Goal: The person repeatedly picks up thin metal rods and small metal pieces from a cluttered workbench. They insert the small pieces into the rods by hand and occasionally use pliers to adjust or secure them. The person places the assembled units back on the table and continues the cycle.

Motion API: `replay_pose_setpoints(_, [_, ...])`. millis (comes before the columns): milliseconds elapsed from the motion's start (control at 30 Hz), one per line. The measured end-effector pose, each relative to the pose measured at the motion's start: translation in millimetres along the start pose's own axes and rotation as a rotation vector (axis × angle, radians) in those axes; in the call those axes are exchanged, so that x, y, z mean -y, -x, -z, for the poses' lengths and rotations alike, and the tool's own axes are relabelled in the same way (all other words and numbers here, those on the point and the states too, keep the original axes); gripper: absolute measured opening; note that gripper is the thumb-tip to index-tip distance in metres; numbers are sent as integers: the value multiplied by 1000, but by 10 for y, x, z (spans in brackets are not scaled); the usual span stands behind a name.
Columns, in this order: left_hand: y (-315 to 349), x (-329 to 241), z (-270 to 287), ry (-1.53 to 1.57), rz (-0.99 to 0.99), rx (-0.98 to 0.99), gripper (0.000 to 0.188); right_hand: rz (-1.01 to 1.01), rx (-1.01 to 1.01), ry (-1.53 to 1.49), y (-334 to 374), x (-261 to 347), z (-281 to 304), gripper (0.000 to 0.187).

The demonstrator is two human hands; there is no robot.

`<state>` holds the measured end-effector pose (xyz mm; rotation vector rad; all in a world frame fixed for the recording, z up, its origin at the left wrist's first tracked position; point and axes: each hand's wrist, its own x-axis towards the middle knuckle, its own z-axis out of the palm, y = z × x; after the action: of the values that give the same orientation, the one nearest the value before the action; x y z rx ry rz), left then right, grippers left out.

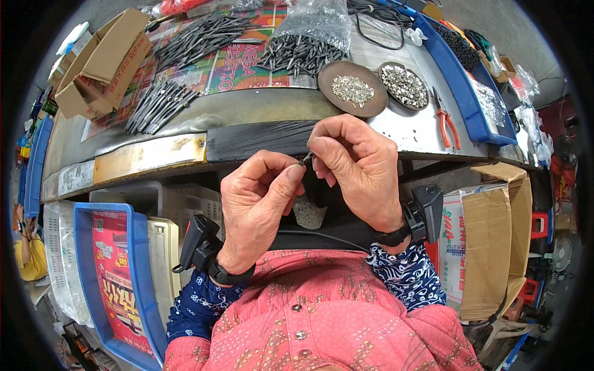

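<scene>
Both hands meet in front of the table edge with fingertips almost touching. My left hand (255,199) is closed in a pinch of thumb and forefinger. My right hand (362,170) pinches too, around a small, thin metal-looking piece (307,157) that shows between the two sets of fingertips. Its exact kind is too small to make out, and the fingers partly hide it. Beyond the hands, a brown dish (326,83) holds small silvery pins (352,91). Right of it, a second dish (417,107) is filled with small round metal parts (402,85).
Black rods lie in a pile (201,38), a row (159,106) and a plastic bag (315,25). Red-handled pliers (448,127) rest near a long blue tray (495,133). Cardboard boxes (102,68) and a blue crate (83,266) flank the work table (260,105).
</scene>
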<state>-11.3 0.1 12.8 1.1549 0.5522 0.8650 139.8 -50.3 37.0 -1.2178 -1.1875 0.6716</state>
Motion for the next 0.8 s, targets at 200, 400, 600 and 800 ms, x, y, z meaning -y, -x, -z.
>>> replay_pose_setpoints(200, [-3,11,5,-22,-5,-3,11,-6,-3,14,0,-4,-3,15])
replay_pose_setpoints(400, [-3,25,12,-30,-2,3,12,-13,0,10,3,-13,-6,15])
replay_pose_setpoints(600, [-6,26,17,-26,2,11,12,-9,13,18,-2,-6,-8,15])
replay_pose_setpoints(800, [-4,24,18,-44,10,17,12,2,81,65,-37,13,33,11])
